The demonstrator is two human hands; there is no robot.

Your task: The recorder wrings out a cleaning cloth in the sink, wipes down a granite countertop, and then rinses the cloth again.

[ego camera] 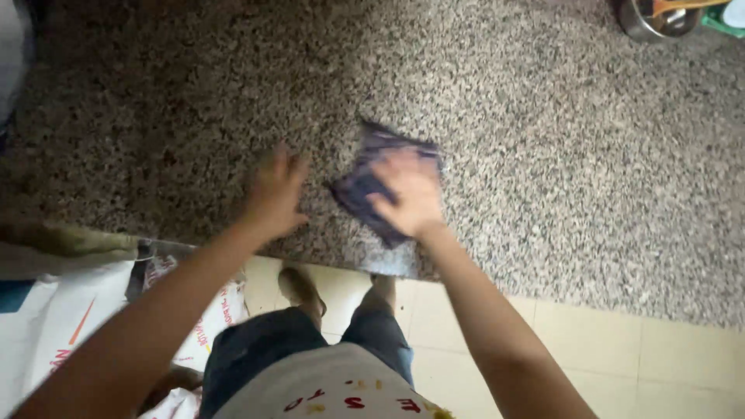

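Both forearms are bare, with no sleeves, watch or rings showing on the left hand (275,194) or the right hand (411,194). At 6 o'clock a pale grey shirt (326,388) carries red and yellow lettering. Above it sit dark blue denim shorts (264,341), and the lower legs below them are bare.

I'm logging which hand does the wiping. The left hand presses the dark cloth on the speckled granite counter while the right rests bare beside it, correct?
Not quite: the head view shows the right hand on the dark cloth, while the left hand rests bare on the granite counter.
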